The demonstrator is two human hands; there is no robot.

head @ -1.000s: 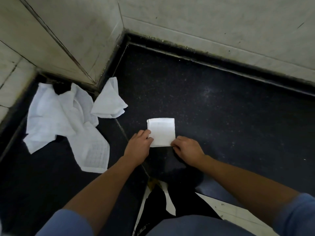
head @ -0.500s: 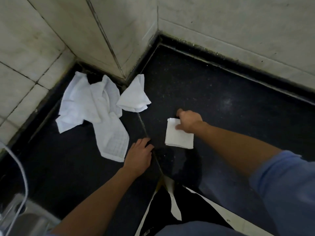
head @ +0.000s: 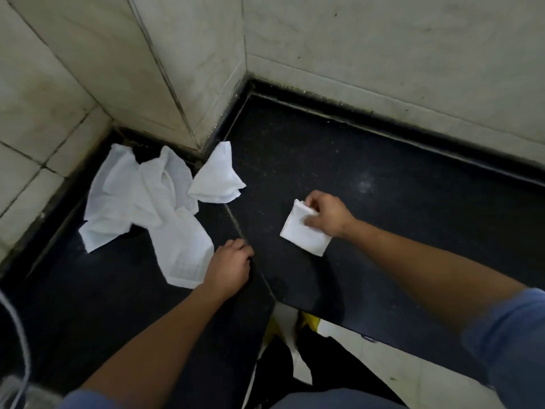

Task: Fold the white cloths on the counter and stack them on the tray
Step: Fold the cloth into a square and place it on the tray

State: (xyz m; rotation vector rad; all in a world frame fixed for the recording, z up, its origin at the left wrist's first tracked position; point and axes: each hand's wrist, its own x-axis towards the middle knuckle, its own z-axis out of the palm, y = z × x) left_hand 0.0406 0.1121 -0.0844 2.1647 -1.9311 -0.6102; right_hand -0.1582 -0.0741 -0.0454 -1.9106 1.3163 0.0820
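near the lower middle, the left hand is resting on the dark counter, fingers loosely bent and gripping nothing, just beside the loose cloths. right of centre, the right hand is pinching the folded cloth at its upper edge. the cloth is looking light and floppy, so gripping all its layers seems wise. pale tiled walls are closing the corner behind.

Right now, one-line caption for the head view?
Right hand grips a folded white cloth square at the black stone counter; left hand lies near crumpled white cloths.
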